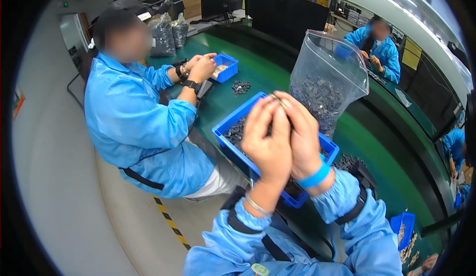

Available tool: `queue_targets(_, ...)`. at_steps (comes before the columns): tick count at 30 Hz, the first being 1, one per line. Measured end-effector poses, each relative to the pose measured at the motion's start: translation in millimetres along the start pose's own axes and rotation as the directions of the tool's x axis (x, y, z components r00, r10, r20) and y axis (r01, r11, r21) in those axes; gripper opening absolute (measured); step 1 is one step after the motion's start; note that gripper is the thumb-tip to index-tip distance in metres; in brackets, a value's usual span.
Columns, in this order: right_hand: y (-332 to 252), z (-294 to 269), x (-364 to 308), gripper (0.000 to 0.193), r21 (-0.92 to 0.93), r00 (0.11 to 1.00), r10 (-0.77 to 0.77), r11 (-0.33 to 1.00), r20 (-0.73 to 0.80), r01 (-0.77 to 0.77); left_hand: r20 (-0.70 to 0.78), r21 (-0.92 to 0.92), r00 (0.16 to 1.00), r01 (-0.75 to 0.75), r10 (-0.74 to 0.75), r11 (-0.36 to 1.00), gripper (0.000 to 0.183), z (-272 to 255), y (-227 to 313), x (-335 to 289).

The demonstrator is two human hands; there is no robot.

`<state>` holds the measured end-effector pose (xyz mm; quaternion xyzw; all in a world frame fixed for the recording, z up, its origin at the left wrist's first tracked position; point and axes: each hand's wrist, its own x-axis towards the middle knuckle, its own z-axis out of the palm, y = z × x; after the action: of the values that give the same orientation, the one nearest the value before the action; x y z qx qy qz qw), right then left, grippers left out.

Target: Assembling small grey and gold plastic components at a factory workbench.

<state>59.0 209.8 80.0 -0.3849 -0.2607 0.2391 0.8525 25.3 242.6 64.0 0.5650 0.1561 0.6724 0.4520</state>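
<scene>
Both my hands are raised together over a blue bin (296, 199), fingertips meeting above its far side. My left hand (267, 144) has its fingers bent and pinched, with a thin bracelet at the wrist. Pressed against it, my right hand (305, 137) is closed too, a bright blue band around its wrist. Something small and dark shows between the fingertips, too little of it to name. Small black parts (237, 131) fill the bin below. Just beyond my hands stands an open clear plastic bag (317, 95) holding many similar black pieces.
A co-worker (134, 102) in a blue smock works at my left over a small blue tray (229, 70). Loose black parts (241, 87) lie near that tray, and another pile (349, 162) sits right of my bin. Dark monitors (287, 15) stand behind the green table (206, 112).
</scene>
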Motion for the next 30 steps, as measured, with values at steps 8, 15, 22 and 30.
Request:
queue_targets(8, 86, 43, 139, 0.017, 0.208, 0.999, 0.012, 0.978, -0.046, -0.002, -0.036, -0.142, 0.999, -0.001, -0.004, 0.990, 0.012, 11, -119, 123)
queue_targets(15, 188, 11, 203, 0.017, 0.131, 0.960, 0.098, 0.989, -0.262, -0.065, 0.010, 0.024, 0.947, 0.320, -0.321, 0.947, 0.014, 2, -238, 141)
queue_targets(22, 228, -7, 228, 0.025, -0.104, 0.904, 0.078, 0.986, -0.421, -0.134, 0.127, 0.029, 0.875, 0.467, -0.466, 0.884, 0.016, 1, -294, 143)
queue_targets(30, 247, -30, 249, 0.026, -0.386, 0.898, 0.089, 0.881, -0.431, -0.272, 0.225, 0.025, 0.840, 0.501, -0.493, 0.865, 0.016, -1, -322, 141)
